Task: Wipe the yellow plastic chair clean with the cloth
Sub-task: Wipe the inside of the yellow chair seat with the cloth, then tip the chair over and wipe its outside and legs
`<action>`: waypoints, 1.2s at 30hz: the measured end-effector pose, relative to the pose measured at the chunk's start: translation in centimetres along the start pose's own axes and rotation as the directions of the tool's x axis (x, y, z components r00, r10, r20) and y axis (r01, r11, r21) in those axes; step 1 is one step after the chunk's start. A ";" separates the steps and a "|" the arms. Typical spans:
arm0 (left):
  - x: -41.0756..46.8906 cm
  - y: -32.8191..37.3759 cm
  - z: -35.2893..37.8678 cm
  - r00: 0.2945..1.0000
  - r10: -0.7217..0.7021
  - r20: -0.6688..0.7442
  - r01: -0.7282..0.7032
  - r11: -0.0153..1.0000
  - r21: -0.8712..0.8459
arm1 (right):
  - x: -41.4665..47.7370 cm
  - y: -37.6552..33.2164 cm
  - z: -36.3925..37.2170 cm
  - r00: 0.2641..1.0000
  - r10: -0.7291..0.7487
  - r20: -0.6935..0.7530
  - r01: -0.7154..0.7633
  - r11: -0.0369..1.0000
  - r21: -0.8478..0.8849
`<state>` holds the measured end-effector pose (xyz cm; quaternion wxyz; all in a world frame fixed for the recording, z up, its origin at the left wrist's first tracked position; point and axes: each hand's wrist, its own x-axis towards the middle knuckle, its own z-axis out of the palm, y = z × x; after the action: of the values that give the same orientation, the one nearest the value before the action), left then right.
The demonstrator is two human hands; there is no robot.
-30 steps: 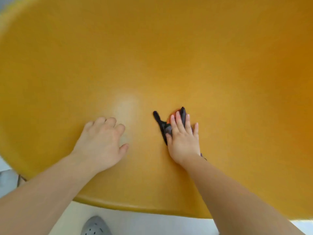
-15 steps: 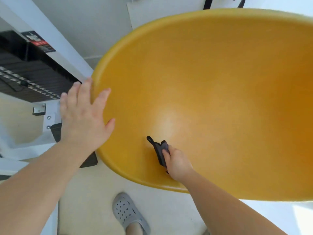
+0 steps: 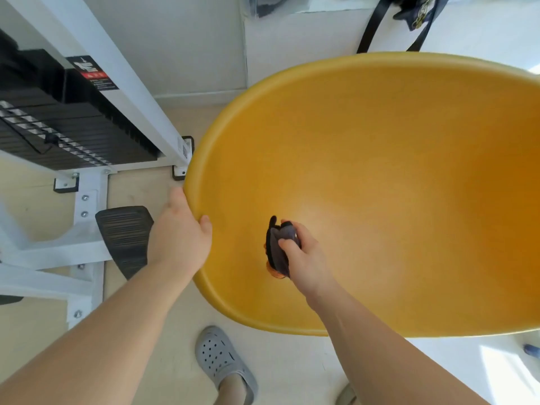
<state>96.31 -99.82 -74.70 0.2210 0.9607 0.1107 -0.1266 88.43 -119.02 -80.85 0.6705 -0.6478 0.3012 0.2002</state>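
The yellow plastic chair (image 3: 380, 171) fills the right of the head view, its rounded shell seen from above. My left hand (image 3: 178, 238) grips the shell's left rim, thumb on the inside and fingers hidden behind the edge. My right hand (image 3: 304, 255) sits low inside the shell and holds a bunched dark cloth (image 3: 277, 244), pressed against the yellow surface. A small orange patch shows just under the cloth.
A white metal exercise machine frame (image 3: 87, 206) with a black weight stack (image 3: 58, 133) and a black foot pedal (image 3: 125, 232) stands close on the left. My grey clog (image 3: 222, 361) is on the pale floor below the chair. Black bag straps (image 3: 391, 24) hang at the wall behind.
The view has pulled back from the shell. My left hand left the seat surface and took hold of the left rim. My right hand went from flat on the cloth to gripping it bunched.
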 end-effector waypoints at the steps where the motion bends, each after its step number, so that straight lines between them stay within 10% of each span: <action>1: -1.3 -0.4 -0.1 1.000 -0.017 0.020 0.017 1.000 0.009 | -0.5 -0.8 0.4 1.000 -0.016 0.006 0.016 1.000 -0.004; 8: -11.1 -3.2 -1.0 0.961 -0.017 0.275 -0.009 0.996 0.094 | -3.8 -5.0 5.4 0.995 -0.101 0.011 0.101 0.976 -0.194; 19: -13.9 -7.3 -4.0 0.764 0.229 0.603 -0.452 0.857 0.247 | -4.9 -6.1 10.9 0.974 -0.168 -0.154 -0.005 0.663 -0.749; 28: -9.3 -6.3 -7.2 0.884 0.247 0.397 -0.320 0.939 0.129 | -9.9 -3.2 9.6 0.992 -0.119 0.033 0.098 0.601 -0.793; 36: -8.3 1.6 -5.9 0.700 0.522 0.486 -0.661 0.733 0.165 | -19.7 5.7 1.2 0.972 0.001 0.234 0.204 0.486 -0.850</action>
<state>90.02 -99.86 -66.49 0.1057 0.9177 -0.2799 -0.2614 70.27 -114.97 -72.10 0.2905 -0.8893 0.0504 0.3495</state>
